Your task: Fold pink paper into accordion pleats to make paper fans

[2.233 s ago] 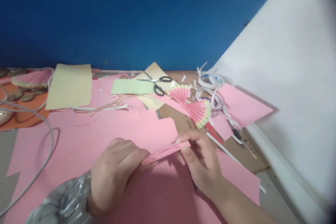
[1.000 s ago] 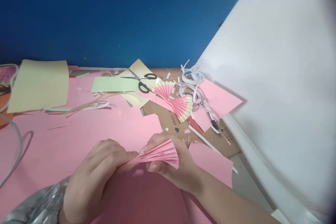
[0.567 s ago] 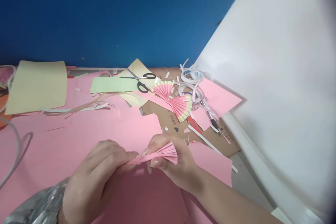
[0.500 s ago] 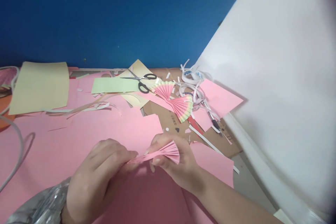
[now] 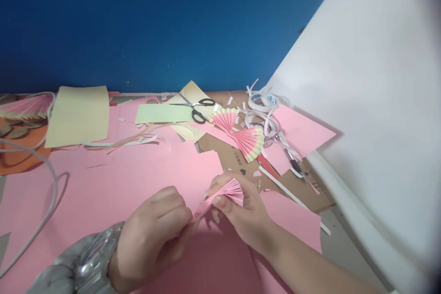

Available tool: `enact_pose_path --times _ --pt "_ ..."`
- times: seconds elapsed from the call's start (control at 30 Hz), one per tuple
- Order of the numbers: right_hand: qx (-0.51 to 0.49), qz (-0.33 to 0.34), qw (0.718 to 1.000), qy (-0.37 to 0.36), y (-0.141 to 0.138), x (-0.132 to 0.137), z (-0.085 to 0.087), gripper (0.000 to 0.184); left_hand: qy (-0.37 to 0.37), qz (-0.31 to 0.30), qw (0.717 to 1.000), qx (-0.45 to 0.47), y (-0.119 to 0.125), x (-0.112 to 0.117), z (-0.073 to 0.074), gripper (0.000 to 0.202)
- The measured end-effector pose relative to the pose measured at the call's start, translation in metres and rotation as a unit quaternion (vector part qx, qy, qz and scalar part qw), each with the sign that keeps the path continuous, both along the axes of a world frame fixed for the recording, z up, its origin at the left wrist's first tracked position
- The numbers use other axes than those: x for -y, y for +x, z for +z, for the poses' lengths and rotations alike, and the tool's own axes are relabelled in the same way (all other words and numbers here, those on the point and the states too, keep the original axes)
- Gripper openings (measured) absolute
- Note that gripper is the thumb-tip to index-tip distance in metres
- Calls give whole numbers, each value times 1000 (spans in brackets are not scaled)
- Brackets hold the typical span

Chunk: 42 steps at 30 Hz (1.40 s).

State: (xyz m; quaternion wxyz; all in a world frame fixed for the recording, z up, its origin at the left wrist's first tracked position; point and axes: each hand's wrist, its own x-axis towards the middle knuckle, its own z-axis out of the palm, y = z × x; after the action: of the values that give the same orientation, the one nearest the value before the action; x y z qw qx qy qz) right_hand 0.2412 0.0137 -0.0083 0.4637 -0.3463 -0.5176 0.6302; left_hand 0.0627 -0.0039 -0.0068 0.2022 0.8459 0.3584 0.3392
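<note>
A pleated pink paper fan [image 5: 231, 189] is held over the pink sheets [image 5: 144, 170], its folds spread at the right end and squeezed narrow at the left. My right hand [image 5: 246, 213] pinches it near the middle between thumb and fingers. At the narrow end, my left hand [image 5: 155, 229] is closed with its curled fingers on the paper; the fingertips are partly hidden. Beyond the hands lies a bow-shaped pleated paper piece [image 5: 237, 135], pink with a pale green edge. Black-handled scissors [image 5: 199, 109] lie open to its left.
Green paper [image 5: 161, 113] and yellow paper [image 5: 77, 115] lie at the back. White strips and tape [image 5: 262, 108] are tangled at right, near a pen [image 5: 291, 158] on cardboard [image 5: 313, 188]. A white cable [image 5: 51, 193] curves along the left. A blue wall [image 5: 172, 23] and white panel [image 5: 379, 78] bound the table.
My left hand has curled its fingers further and rolled at the fan's narrow end, which now angles down more. The whole view has shifted, so the table appears farther right.
</note>
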Motion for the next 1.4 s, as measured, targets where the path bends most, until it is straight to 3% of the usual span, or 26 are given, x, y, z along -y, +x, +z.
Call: enact_pose_path --times 0.13,0.3,0.47,0.73,1.0,1.17,1.4 --pt "-23 47 998 -47 0 -3 -1 27 -35 -9 999 0 2 2 -1 29" --pt "-6 48 998 -32 1 -4 -2 24 -76 -20 997 -7 2 0 -3 13" --pt "-3 50 999 2 2 -2 -4 16 -65 6 998 -18 1 -2 -6 27" --pt "-50 72 996 11 0 -2 -4 12 -58 10 998 -31 -1 -5 -4 30" --pt "-22 81 996 23 3 -3 -4 27 -66 9 997 -31 -2 -8 -3 31" --pt "-30 0 998 61 5 -6 -5 19 -139 -45 989 -13 -1 -10 -1 33" --pt "-8 -42 997 70 8 -8 -8 15 -177 -7 984 -32 0 -10 1 33"
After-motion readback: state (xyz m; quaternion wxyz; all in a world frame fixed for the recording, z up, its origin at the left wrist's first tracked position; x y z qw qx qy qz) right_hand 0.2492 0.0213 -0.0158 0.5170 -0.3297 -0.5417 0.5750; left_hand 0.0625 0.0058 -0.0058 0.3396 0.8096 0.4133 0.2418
